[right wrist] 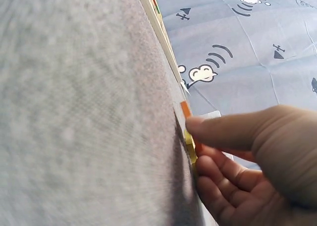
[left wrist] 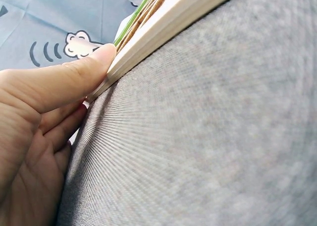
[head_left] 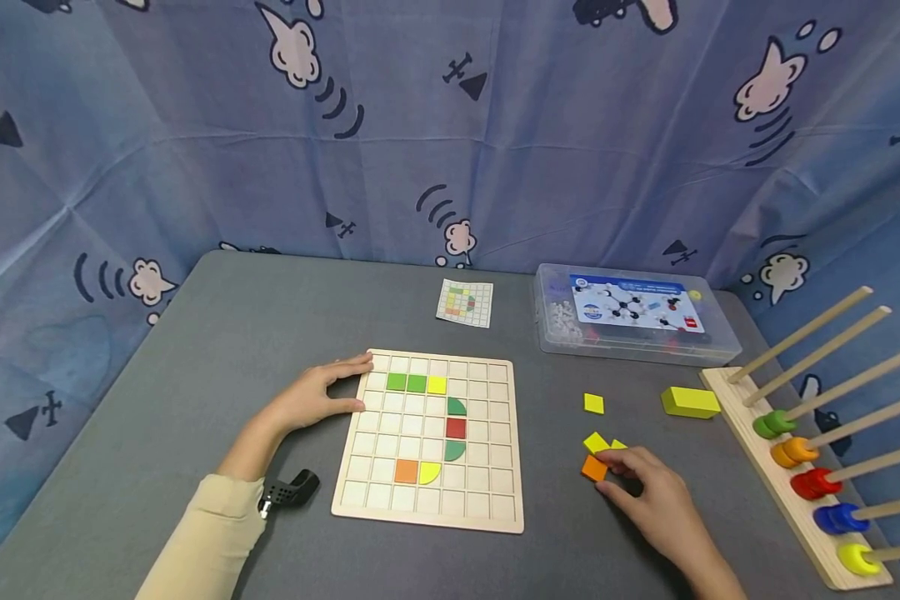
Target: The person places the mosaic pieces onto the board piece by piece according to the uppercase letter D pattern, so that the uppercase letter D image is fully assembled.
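Observation:
A square wooden grid board (head_left: 431, 523) lies flat on the table. On it are two green square tiles, a yellow one, a red one, an orange one and several quarter-round pieces (head_left: 456, 406) in green and yellow. My left hand (head_left: 311, 398) rests at the board's left edge, fingers at the upper left corner and thumb lower down; the left wrist view has the thumb (left wrist: 81, 75) against the side edge. To the right of the board, my right hand (head_left: 648, 492) pinches an orange square tile (head_left: 593, 468) between thumb and fingers, slightly tilted. Yellow tiles (head_left: 594, 442) lie right beside it.
Another yellow tile (head_left: 593, 403) and a yellow block (head_left: 690, 402) lie farther back. A small printed pattern card (head_left: 465, 302) is behind the board. At the back right stands a clear plastic case (head_left: 630, 312). A wooden peg rack (head_left: 795, 492) with coloured rings borders the right side.

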Demonstrator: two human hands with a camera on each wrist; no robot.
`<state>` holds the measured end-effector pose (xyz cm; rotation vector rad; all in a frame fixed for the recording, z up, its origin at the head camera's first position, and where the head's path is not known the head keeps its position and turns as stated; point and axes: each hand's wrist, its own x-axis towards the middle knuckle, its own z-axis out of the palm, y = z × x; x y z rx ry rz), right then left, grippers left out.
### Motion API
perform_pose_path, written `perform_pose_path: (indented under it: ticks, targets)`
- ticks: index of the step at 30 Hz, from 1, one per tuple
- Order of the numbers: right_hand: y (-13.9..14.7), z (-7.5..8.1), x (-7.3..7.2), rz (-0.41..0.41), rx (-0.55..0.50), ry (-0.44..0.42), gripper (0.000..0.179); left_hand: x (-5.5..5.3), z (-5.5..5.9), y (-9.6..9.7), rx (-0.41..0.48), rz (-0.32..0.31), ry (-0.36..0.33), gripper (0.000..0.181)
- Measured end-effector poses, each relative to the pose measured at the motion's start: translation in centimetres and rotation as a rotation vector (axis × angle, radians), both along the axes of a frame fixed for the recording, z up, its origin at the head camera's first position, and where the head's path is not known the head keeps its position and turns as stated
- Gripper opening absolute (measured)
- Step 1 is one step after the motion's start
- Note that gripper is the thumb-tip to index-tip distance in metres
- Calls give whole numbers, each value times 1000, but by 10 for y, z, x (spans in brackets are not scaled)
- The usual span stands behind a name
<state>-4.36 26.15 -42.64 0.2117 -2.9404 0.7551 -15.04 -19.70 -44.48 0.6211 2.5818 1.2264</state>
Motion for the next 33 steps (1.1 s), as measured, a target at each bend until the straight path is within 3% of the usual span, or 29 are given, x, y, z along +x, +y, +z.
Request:
perform_pose_path:
  ticks: [7, 14, 24, 33]
  targets:
    - [-1, 1, 0, 41, -104, 7, 33, 0, -1, 0, 4, 3, -4, 65]
    - [-15, 14, -2, 83, -143, -83, 32, -2, -1, 0, 12, -1, -12, 65]
    - [-62, 23, -3, 215, -219, -206, 33, 0, 2, 1, 2, -3, -10, 65]
    - [-99, 20, -10, 381, -246, -160, 29, -1, 0, 0, -2, -7, -1, 65]
